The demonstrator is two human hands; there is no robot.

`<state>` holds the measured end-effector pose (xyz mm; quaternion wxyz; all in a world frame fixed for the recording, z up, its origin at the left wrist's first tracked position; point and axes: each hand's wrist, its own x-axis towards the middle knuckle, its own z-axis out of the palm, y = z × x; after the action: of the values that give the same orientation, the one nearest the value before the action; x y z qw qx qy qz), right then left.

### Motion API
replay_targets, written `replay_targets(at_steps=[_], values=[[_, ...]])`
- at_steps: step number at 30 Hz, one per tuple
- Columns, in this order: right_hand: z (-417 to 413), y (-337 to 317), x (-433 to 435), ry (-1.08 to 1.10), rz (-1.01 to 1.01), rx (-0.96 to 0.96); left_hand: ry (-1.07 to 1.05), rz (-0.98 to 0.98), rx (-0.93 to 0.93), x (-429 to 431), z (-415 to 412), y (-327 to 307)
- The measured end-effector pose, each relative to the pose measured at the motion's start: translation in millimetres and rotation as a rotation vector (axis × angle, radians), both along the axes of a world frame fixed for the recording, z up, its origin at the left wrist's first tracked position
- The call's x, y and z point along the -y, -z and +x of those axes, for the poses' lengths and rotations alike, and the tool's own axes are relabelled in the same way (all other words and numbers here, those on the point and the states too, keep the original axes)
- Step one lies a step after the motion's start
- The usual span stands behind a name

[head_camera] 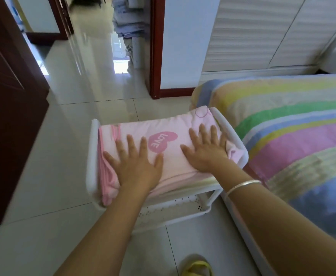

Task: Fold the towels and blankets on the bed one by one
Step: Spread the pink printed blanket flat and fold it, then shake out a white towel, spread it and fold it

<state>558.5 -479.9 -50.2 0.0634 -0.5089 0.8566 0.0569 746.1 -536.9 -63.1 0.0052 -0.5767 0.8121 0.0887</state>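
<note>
I press left hand (137, 166) and right hand (205, 150) flat, fingers spread, on folded pink heart-print towel (169, 156) | atop white plastic rack (92, 156) beside bed | risk: overhanging corner slides off.

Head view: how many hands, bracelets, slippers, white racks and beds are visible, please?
Hands: 2, the left hand and the right hand
bracelet: 1
yellow slipper: 1
white rack: 1
bed: 1
Total: 6

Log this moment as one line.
left hand flat on pink towel | right hand flat on it | towel folded, atop white rack
</note>
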Motion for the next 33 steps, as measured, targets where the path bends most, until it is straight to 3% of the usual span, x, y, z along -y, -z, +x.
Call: replay_targets(at_steps=[5, 8, 12, 17, 20, 23, 29, 33], values=[[1.5, 12.5, -15.6, 0.026, -0.141, 0.068, 0.029, -0.027, 0.000, -2.5, 1.2, 5.7], [10.3, 11.0, -29.3, 0.003, -0.349, 0.044, 0.043, -0.103, -0.082, -10.4, 2.8, 0.6], [30.3, 7.4, -75.8, -0.067, -0.496, 0.135, 0.205, -0.268, -0.473, -51.2, -13.6, -16.6], [5.6, -28.3, -190.2, -0.169, -0.649, -0.050, 0.355, -0.104, -0.868, -154.6, -96.9, -54.5], [-42.1, -55.8, -279.3, 0.002, -0.683, -0.197, 0.485, -0.079, -1.018, -228.6, -156.0, -70.2], [-108.0, -76.1, -409.9, 0.333, -0.640, -0.310, 0.674, 0.031, -1.071, -335.7, -228.1, -84.0], [-196.7, -89.4, -628.7, 0.827, -0.402, -0.371, 0.935, 0.232, -1.060, -514.6, -344.7, -80.8], [-241.9, -88.5, -732.1, 1.001, -0.253, -0.364, 1.060, 0.306, -0.959, -610.1, -419.8, -67.8]])
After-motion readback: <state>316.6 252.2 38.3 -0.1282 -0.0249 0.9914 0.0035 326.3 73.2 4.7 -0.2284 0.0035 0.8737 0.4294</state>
